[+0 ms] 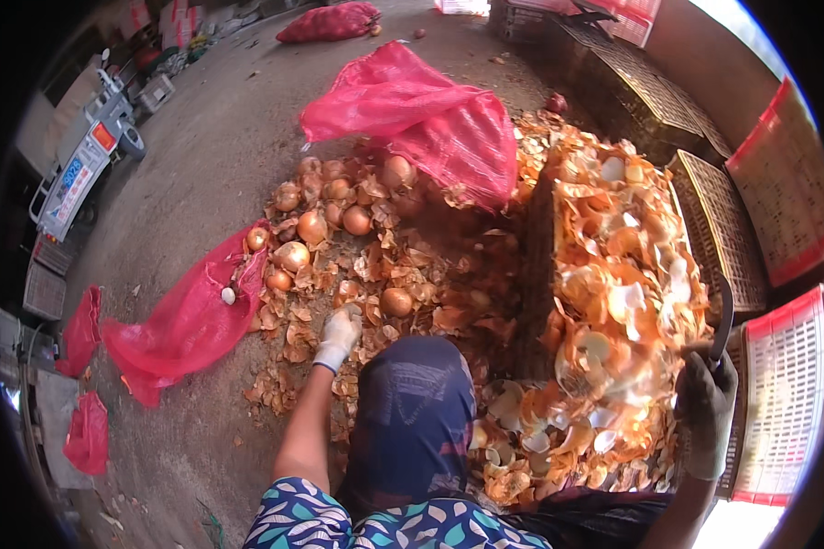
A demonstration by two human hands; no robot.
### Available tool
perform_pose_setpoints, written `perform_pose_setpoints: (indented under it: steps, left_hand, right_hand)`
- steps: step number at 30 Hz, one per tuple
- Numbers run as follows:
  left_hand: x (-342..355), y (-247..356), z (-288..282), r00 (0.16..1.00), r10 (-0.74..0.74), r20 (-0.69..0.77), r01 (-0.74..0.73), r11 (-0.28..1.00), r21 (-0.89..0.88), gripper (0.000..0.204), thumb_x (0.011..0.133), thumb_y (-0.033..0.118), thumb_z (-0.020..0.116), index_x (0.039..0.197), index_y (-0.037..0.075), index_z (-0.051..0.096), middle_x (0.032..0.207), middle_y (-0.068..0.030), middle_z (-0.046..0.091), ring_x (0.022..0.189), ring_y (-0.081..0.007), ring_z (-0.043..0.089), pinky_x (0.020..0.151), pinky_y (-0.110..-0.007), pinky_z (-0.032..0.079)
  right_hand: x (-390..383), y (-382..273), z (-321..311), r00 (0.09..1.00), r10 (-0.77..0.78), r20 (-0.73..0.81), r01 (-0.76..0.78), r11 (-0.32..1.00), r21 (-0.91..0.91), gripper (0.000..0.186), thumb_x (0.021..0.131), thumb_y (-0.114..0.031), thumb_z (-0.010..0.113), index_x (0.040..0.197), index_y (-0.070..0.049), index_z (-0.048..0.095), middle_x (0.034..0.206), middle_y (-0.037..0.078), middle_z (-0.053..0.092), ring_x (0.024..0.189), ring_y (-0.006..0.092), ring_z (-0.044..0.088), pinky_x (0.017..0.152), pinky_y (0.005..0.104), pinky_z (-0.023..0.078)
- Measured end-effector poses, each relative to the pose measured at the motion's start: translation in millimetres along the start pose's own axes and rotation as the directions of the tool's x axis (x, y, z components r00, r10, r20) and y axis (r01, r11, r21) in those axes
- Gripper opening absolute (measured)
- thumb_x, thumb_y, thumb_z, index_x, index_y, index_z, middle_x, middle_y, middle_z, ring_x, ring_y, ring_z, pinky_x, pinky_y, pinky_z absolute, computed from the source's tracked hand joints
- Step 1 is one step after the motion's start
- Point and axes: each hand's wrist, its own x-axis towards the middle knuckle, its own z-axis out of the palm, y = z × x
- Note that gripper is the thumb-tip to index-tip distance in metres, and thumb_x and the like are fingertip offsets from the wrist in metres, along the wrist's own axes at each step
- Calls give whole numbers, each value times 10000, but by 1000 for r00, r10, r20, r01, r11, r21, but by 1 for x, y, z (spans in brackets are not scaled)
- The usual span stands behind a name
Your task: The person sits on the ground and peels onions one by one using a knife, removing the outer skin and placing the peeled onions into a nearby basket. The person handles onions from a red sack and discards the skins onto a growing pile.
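Observation:
My left hand (339, 335), in a white glove, reaches down onto the litter of dry onion skins (366, 265) on the floor. A brown onion (395, 301) lies just to its right; whether the fingers hold anything is hidden. More unpeeled onions (313, 225) lie in a heap beyond it. In a dark glove, my right hand (707, 403) is closed around a dark-bladed knife (722, 322) that points upward, beside a crate heaped with orange and white peelings (613, 274). My knee in blue cloth (414, 403) sits between the hands.
Red mesh sacks lie around: one spread at the left (188, 320), one behind the onions (412, 110), a full one far back (330, 22). Brown crates (719, 220) and red-and-white crates (783, 393) stand at the right. A scooter (87, 160) is parked far left.

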Motion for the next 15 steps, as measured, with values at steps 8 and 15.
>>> perform_pose_setpoints:
  steps: [8, 15]
  left_hand:
    - [179, 34, 11, 946, -77, -314, -51, 924, -380, 230, 873, 50, 513, 1052, 46, 657, 1069, -168, 681, 991, -314, 640, 848, -359, 507]
    - [262, 62, 15, 951, -291, -106, 299, 951, 75, 650, 822, 317, 554, 1440, 187, 403, 1186, -251, 611, 1139, -418, 567, 940, -472, 478]
  right_hand:
    - [38, 4, 32, 991, 92, 94, -87, 994, -62, 215, 909, -224, 647, 967, -25, 587, 532, 12, 491, 363, 68, 391, 333, 215, 281]
    - [58, 24, 37, 988, 139, 70, -138, 990, -7, 267, 885, -224, 675, 966, 18, 595, 540, 48, 536, 355, 88, 443, 320, 213, 300]
